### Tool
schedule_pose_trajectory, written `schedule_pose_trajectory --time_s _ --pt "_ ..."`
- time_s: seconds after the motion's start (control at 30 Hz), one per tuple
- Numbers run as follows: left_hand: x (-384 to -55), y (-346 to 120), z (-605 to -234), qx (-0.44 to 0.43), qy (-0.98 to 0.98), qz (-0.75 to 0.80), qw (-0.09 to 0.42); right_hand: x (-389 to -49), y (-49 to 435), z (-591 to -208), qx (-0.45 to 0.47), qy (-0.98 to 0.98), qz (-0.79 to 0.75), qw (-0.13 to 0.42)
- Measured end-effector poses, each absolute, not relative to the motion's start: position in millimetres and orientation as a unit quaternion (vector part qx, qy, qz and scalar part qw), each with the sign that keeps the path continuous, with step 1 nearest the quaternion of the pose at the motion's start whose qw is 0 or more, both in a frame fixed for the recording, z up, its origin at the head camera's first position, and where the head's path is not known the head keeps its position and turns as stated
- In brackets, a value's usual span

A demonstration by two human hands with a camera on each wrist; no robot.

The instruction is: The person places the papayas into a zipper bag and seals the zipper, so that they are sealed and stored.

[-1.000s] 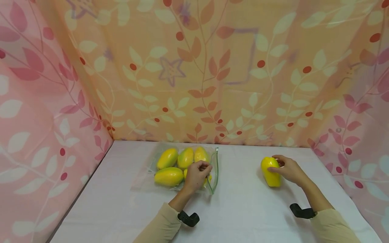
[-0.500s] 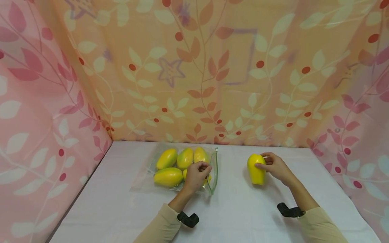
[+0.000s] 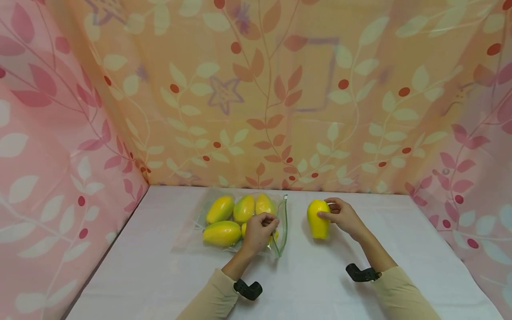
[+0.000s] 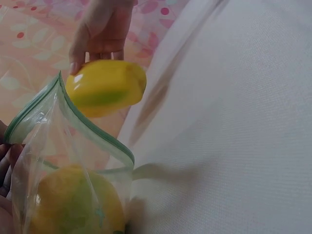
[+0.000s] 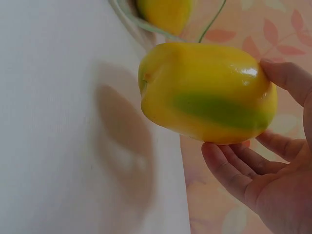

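Observation:
My right hand (image 3: 347, 218) holds a glossy yellow papaya-shaped fruit (image 3: 318, 219), thumb on one side and fingers on the other. In the right wrist view, the fruit (image 5: 209, 92) shows a green patch and a lobed end, with its shadow apart from it on the cloth. To its left lies a clear zip bag (image 3: 188, 235) with a green-edged mouth facing right. Several similar yellow fruits (image 3: 222, 233) fill the bag. My left hand (image 3: 258, 233) pinches the bag's rim and hides part of the nearer fruits. From the left wrist, the bag's mouth (image 4: 97, 134) gapes, the held fruit just outside.
A white cloth (image 3: 312, 280) covers the table. Behind it hangs an orange leaf-patterned curtain (image 3: 272, 133), with pink patterned sheets (image 3: 52, 178) at both sides. Black wrist cameras (image 3: 248, 289) sit on both forearms.
My right hand has carried the yellow fruit leftward and slightly away from me, closer to the bag's mouth. My left hand has stayed in place on the rim.

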State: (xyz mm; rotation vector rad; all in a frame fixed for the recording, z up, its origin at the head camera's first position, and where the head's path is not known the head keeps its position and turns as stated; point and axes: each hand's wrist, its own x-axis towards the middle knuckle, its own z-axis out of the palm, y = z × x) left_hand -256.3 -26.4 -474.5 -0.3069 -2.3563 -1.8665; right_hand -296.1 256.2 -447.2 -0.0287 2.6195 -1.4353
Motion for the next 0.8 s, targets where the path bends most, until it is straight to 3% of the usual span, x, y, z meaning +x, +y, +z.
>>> schedule_pose_trajectory --time_s 0.8 --pt "-256 -25 -472 -0.078 -0.777 -0.623 0.042 -300 188 -468 -0.006 0.837 -0.540 0.091"
